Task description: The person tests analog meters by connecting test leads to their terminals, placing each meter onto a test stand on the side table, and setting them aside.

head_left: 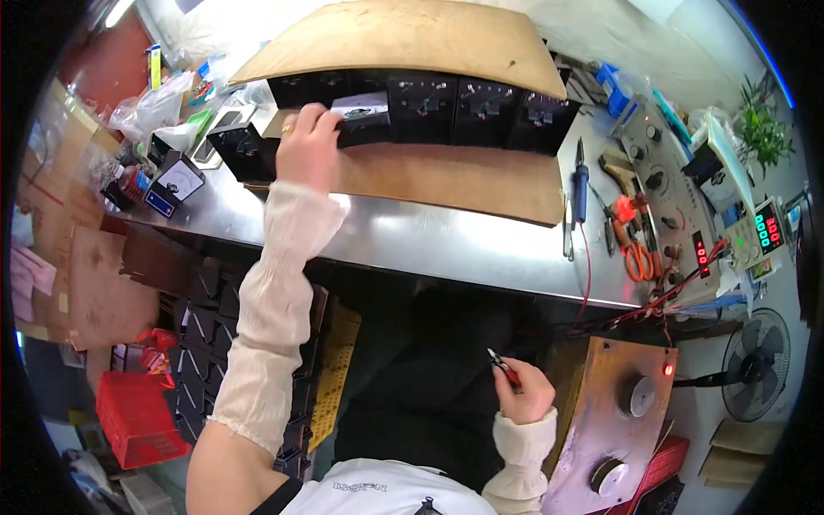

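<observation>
My left hand (pixel 309 146), in a cream sleeve, is at a row of black panel meters (pixel 421 110) between cardboard boards. Its curled fingers are at the left edge of a meter (pixel 365 120) with a shiny face, apparently gripping it; the fingertips are partly hidden. Another meter (pixel 240 154) stands apart at the row's left end. Brown cardboard (pixel 446 180) lies in front of the row, and a board (pixel 403 39) rests over it. Low at the right, my right hand (pixel 528 395) holds small red-and-black hand cutters (pixel 502 367), tips pointing up.
A steel bench (pixel 403 249) carries meters (pixel 176 182), a soldering iron (pixel 580 193), orange scissors (pixel 637 257) and instrument panels (pixel 665 193). Below are stacked black cases (pixel 206 360), a red crate (pixel 137 416) and a metal box with knobs (pixel 618 438). A fan (pixel 755 360) stands right.
</observation>
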### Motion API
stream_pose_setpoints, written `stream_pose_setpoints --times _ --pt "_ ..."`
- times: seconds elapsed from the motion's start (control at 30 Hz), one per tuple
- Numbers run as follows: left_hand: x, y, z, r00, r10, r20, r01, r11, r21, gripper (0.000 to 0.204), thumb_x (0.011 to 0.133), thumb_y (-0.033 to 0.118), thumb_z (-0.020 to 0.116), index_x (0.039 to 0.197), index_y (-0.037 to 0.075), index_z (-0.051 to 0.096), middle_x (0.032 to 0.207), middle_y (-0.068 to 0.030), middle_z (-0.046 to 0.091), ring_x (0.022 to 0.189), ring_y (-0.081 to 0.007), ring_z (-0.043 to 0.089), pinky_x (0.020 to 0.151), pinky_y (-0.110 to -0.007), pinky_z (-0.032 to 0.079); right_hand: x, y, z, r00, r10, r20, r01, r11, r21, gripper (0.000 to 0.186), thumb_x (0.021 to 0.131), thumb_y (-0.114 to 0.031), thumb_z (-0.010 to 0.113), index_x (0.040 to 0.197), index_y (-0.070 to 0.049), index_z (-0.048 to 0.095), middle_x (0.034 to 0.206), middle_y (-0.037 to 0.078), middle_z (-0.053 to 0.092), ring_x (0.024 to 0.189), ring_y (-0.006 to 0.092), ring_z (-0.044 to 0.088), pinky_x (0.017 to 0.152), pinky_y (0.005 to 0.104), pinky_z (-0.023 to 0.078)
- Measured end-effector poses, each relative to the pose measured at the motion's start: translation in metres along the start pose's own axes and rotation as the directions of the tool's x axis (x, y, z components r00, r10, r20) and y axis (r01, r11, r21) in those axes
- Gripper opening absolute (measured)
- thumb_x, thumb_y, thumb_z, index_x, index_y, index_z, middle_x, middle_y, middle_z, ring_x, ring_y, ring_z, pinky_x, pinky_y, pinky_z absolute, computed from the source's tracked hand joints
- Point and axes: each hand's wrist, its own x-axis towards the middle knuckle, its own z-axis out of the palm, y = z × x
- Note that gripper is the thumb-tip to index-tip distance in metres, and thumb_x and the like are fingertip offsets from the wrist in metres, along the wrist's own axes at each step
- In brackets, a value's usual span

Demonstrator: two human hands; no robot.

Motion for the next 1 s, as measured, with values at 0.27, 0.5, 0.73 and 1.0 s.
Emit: stream_pose_setpoints --times 0.27,0.5,0.73,1.0 --pt "-0.121 0.072 -0.039 0.994 0.107 0.008 -0.098 0.935 -0.341 0.03 0.077 -0.003 0.077 0.106 0.002 0.071 0.108 -0.0136 0.062 0.09 -0.0296 0.066 0.076 -0.036 0.054 -0.001 0.02 -0.015 0.994 0.11 0.002 -0.11 0.994 -0.014 0.019 0.079 -0.005 0.078 0.097 -0.003 0.072 0.082 0.013 0.07 0.068 0.0257 0.066 0.064 0.0328 0.052" --pt "-0.155 0.121 -0.047 1.0 0.026 -0.013 -0.028 0.825 -0.564 0.07 0.072 0.022 0.089 0.132 0.002 0.058 0.134 -0.0178 0.044 0.105 -0.0259 0.056 0.093 -0.04 0.046 0.048 -0.049 0.021 0.94 0.33 0.085 -0.333 0.832 0.444 0.024 0.081 -0.004 0.081 0.101 0.003 0.069 0.086 0.008 0.069 0.073 0.0094 0.061 0.069 0.0221 0.049" --pt "-0.075 0.094 -0.005 0.878 0.064 0.475 0.422 0.368 -0.829 0.114 0.066 0.013 0.09 0.156 0.009 0.021 0.146 -0.0158 0.043 0.137 -0.0283 0.042 0.114 -0.04 0.034 0.073 -0.07 0.046 0.996 0.079 -0.043 -0.056 0.915 0.399 0.018 0.079 0.002 0.08 0.088 0.001 0.064 0.075 0.009 0.061 0.061 0.0126 0.055 0.057 0.0246 0.044" --pt "-0.077 0.099 0.009 0.825 0.192 0.532 0.393 0.481 -0.784 0.119 0.066 0.032 0.087 0.16 0.018 0.015 0.147 -0.0163 0.047 0.123 -0.0366 0.05 0.114 -0.046 0.025 0.08 -0.068 0.055 0.99 -0.131 -0.057 0.14 0.971 0.196 0.022 0.072 0.006 0.079 0.084 0.0 0.062 0.073 0.014 0.059 0.064 0.0302 0.059 0.059 0.034 0.049"
